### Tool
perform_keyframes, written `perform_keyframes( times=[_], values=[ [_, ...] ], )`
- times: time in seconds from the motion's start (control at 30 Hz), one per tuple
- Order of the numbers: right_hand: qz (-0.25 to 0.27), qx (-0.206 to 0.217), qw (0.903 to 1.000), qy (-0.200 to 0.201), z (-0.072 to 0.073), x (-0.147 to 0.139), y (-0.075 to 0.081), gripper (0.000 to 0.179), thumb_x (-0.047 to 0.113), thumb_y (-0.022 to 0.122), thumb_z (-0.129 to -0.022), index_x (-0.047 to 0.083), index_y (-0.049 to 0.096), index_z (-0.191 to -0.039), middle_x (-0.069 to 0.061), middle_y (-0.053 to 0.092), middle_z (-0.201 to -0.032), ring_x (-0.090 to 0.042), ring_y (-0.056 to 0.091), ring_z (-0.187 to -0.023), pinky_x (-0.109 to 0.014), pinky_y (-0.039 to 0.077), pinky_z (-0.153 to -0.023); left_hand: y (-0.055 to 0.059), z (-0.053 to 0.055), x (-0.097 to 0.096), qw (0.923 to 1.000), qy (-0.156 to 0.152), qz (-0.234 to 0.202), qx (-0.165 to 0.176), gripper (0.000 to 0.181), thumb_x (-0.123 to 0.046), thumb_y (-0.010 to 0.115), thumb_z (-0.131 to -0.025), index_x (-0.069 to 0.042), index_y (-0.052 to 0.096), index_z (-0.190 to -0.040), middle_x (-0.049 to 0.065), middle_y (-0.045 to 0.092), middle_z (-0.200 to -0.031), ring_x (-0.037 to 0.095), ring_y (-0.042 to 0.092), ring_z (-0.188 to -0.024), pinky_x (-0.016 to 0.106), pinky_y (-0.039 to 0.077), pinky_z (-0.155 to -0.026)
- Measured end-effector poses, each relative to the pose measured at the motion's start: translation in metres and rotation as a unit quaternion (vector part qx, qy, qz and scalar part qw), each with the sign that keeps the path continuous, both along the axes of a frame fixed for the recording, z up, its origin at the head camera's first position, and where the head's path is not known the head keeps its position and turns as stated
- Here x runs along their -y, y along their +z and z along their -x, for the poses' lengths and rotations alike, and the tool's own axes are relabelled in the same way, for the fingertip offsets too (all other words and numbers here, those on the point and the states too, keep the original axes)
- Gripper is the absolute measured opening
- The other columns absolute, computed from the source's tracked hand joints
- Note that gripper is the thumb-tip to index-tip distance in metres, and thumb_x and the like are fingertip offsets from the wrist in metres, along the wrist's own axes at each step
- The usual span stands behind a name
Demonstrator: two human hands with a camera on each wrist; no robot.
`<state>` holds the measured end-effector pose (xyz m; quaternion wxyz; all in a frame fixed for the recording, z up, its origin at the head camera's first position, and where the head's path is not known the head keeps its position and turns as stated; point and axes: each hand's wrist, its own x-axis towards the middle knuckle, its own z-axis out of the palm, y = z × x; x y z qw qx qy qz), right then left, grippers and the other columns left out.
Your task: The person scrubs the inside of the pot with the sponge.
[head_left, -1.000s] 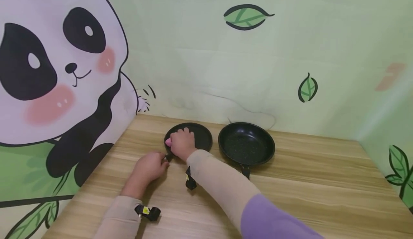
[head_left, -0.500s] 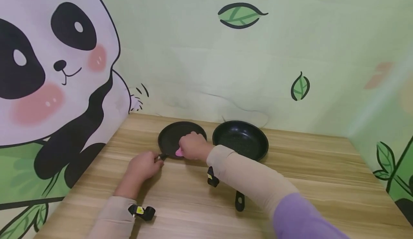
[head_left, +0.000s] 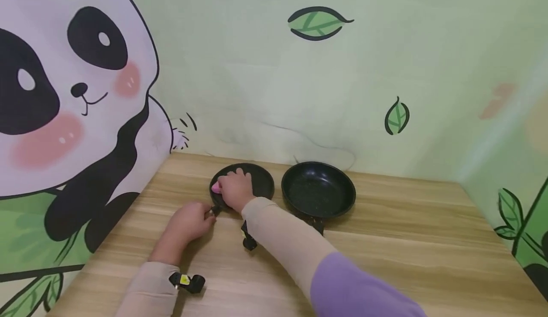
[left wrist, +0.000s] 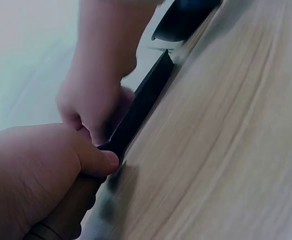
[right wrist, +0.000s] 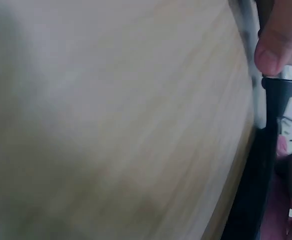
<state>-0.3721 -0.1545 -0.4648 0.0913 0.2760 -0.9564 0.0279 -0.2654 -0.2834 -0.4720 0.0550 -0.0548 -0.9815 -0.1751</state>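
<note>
A shallow black frying pan (head_left: 263, 184) lies on the wooden table at the back left. My left hand (head_left: 188, 222) grips its handle (head_left: 215, 210), thumb along the top in the left wrist view, where the pan's side wall (left wrist: 146, 100) shows edge-on. Over the pan's inner left side, my right hand (head_left: 236, 189) holds a pink cloth (head_left: 216, 187) down against the cooking surface. Most of that cloth is hidden beneath the fingers. In the right wrist view, the left thumb (right wrist: 268, 60) rests by the handle's metal collar (right wrist: 288, 73).
A second, deeper black frying pan (head_left: 318, 191) stands just right of the shallow one, its handle partly behind my right forearm (head_left: 291, 236). Behind both pans rises a green wall (head_left: 239, 70) with a painted panda and leaves. Wooden tabletop (head_left: 406, 241) extends to the right.
My right hand, with the pink cloth, swept to the pan's near right side and then back to its left side. My left hand kept its grip on the handle. The head view shifted slightly.
</note>
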Motion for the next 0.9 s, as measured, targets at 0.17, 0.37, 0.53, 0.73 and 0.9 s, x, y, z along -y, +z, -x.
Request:
perform_keyframes(
  times=[0.17, 0.37, 0.53, 0.73, 0.9],
  values=[
    [-0.011, 0.002, 0.9999, 0.002, 0.004, -0.003, 0.001, 0.014, 0.037, 0.062, -0.099, 0.029, 0.072, -0.093, 0.007, 0.070, -0.103, -0.020, 0.054, -0.102, -0.040, 0.046, -0.089, -0.006, 0.003, -0.006, 0.9999, 0.012, -0.003, 0.008, 0.017, -0.023, 0.065, -0.090, -0.012, 0.063, -0.076, 0.004, 0.059, -0.071, 0.023, 0.052, -0.063, 0.043, 0.046, -0.061],
    [-0.059, 0.048, 0.9953, 0.060, -0.011, -0.028, 0.022, 0.014, 0.034, 0.063, -0.099, 0.024, 0.072, -0.093, 0.006, 0.071, -0.100, -0.021, 0.057, -0.098, -0.042, 0.050, -0.086, -0.002, -0.001, -0.004, 0.9992, 0.033, -0.015, 0.020, 0.018, -0.025, 0.065, -0.090, -0.013, 0.064, -0.076, 0.004, 0.058, -0.071, 0.023, 0.051, -0.063, 0.040, 0.043, -0.058],
    [-0.080, 0.083, 0.9893, 0.090, -0.021, -0.051, 0.041, 0.012, 0.029, 0.066, -0.096, 0.022, 0.072, -0.088, 0.006, 0.070, -0.088, -0.019, 0.058, -0.089, -0.040, 0.052, -0.080, 0.003, -0.004, 0.000, 0.9984, 0.046, -0.016, 0.029, 0.019, -0.024, 0.065, -0.091, -0.012, 0.063, -0.077, 0.004, 0.056, -0.069, 0.022, 0.050, -0.061, 0.037, 0.041, -0.055],
    [-0.069, 0.095, 0.9901, 0.077, -0.020, -0.063, 0.043, 0.018, 0.035, 0.068, -0.095, 0.022, 0.071, -0.084, 0.005, 0.069, -0.086, -0.020, 0.058, -0.090, -0.045, 0.053, -0.085, 0.002, -0.003, 0.002, 0.9993, 0.027, -0.010, 0.022, 0.019, -0.022, 0.064, -0.091, -0.012, 0.062, -0.075, 0.003, 0.056, -0.068, 0.021, 0.049, -0.060, 0.038, 0.042, -0.056],
    [-0.053, 0.043, 0.9974, 0.022, 0.003, -0.071, 0.025, 0.021, 0.035, 0.064, -0.098, 0.020, 0.073, -0.088, 0.000, 0.073, -0.095, -0.022, 0.063, -0.097, -0.048, 0.053, -0.088, -0.001, -0.001, 0.002, 1.0000, 0.005, 0.003, -0.001, 0.019, -0.019, 0.064, -0.090, -0.012, 0.061, -0.073, 0.003, 0.057, -0.069, 0.021, 0.050, -0.061, 0.042, 0.046, -0.059]
  ],
)
